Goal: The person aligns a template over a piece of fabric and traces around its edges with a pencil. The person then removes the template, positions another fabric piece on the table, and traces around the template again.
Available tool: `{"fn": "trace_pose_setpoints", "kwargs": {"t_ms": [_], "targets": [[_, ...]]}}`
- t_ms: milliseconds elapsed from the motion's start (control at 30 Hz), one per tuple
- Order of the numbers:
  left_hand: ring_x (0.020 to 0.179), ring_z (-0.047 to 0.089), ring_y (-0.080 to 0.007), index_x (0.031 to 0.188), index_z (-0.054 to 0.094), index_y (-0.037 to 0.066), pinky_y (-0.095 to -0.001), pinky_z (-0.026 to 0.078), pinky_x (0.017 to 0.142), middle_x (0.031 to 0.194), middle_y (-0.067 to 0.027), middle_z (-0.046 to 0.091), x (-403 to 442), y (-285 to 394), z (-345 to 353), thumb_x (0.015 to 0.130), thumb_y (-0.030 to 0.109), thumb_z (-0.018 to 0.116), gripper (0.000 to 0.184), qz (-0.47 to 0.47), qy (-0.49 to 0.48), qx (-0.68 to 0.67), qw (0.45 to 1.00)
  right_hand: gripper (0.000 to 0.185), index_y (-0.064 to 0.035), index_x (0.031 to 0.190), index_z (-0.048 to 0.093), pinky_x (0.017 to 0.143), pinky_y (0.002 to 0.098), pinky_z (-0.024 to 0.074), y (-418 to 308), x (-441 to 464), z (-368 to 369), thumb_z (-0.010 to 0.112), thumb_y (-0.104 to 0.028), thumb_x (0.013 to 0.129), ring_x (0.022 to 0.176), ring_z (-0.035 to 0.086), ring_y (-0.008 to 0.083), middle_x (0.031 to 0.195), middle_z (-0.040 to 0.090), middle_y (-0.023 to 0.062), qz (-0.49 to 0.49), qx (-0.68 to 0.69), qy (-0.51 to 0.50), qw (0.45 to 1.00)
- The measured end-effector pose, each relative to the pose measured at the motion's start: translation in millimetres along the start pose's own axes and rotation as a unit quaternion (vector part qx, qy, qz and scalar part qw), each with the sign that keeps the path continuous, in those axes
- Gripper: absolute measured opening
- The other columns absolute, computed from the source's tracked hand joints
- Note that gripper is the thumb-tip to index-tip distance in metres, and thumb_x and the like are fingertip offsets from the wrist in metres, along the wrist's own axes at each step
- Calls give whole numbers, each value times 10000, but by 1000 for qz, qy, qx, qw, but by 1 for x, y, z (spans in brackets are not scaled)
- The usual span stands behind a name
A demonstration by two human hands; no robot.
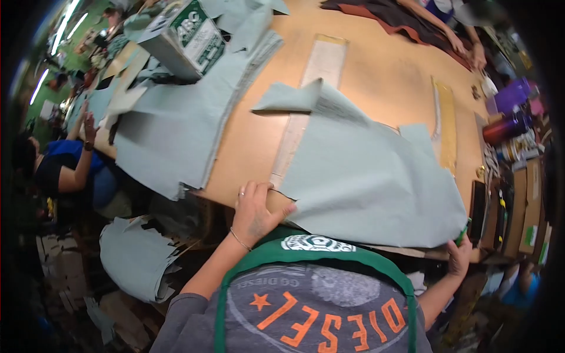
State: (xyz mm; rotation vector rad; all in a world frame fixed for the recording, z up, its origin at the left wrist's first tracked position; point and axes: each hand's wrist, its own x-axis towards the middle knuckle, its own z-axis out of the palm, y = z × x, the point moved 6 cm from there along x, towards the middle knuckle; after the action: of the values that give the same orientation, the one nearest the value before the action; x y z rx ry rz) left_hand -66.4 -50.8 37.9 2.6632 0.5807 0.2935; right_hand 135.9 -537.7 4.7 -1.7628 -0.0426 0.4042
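A large grey-green fabric piece (pixel 376 176) lies across the table in front of me, its upper left part folded over. My left hand (pixel 259 212) rests at the table's near edge by the fabric's left corner, fingers apart, with the thumb near the fabric. At the fabric's lower right corner, my right hand (pixel 459 253) is closed around a small green tool (pixel 462 233). A pale strip (pixel 288 141) on the table runs partly under the fabric.
Stacked grey-green fabric (pixel 170 135) with a white and green box (pixel 187 41) covers the left side. Another person's hands (pixel 465 50) touch dark cloth at the upper right. A purple container (pixel 511 97) and dark bottle (pixel 503 128) stand at the right edge.
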Motion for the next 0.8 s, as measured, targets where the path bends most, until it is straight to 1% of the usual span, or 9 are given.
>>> {"fn": "trace_pose_setpoints", "kwargs": {"t_ms": [100,200,300,400,500,600,667,700,800], "targets": [[825,474,-312,781,531,16,-380,404,712,824,-146,487,0,16,12,678,314,677,348,8,16,-6,1000,428,13,1073,510,822,261,379,-4,-7,16,652,-39,673,892,519,124,980,570,38,26,-10,-22,999],[774,477,-313,745,498,9,-383,400,690,790,-154,480,3,9,33,694,243,667,293,-14,-77,-125,989,381,14,1062,518,814,257,382,-4,-10,13,634,-36,702,888,521,123,970,575,38,52,-14,-4,999],[748,481,-320,725,482,6,-392,392,679,772,-156,482,3,13,40,712,207,647,260,-11,-81,-107,991,350,18,1068,513,812,263,386,-13,-17,16,619,-58,744,887,525,131,976,578,44,24,17,9,1000],[767,484,-329,754,506,10,-395,394,690,786,-157,490,11,4,29,710,215,653,255,-32,8,-124,992,387,22,1095,490,823,279,387,-20,-18,20,626,-82,748,907,525,151,1000,569,57,-16,70,5,997],[781,486,-334,778,520,10,-400,399,708,805,-160,497,36,21,3,706,222,661,264,15,131,-6,991,476,24,1122,462,838,296,386,-21,-22,16,663,-86,705,940,519,172,1037,548,70,-58,135,8,989],[768,490,-335,803,524,3,-396,407,712,791,-170,499,51,22,20,702,240,667,294,33,94,43,994,577,24,1133,448,849,307,383,-13,-28,25,709,-62,625,969,510,179,1064,531,73,-38,139,-54,988],[750,493,-328,800,518,1,-390,411,703,769,-168,502,53,15,33,701,244,665,301,-43,8,-23,999,653,22,1121,455,859,316,380,1,-34,36,737,-14,532,977,508,184,1066,530,69,45,95,-45,993],[741,494,-325,798,514,0,-386,413,699,758,-166,503,53,11,39,701,246,665,304,-79,-37,-57,995,631,23,1122,456,870,315,371,8,-36,37,720,-9,549,985,503,188,1073,527,71,65,73,-52,994],[639,507,-258,789,494,5,-351,409,591,666,-118,507,55,8,47,738,212,642,260,-29,-33,-29,999,574,26,1132,452,881,316,363,30,-37,26,666,-1,601,997,497,196,1093,520,82,68,96,-52,992]]}}
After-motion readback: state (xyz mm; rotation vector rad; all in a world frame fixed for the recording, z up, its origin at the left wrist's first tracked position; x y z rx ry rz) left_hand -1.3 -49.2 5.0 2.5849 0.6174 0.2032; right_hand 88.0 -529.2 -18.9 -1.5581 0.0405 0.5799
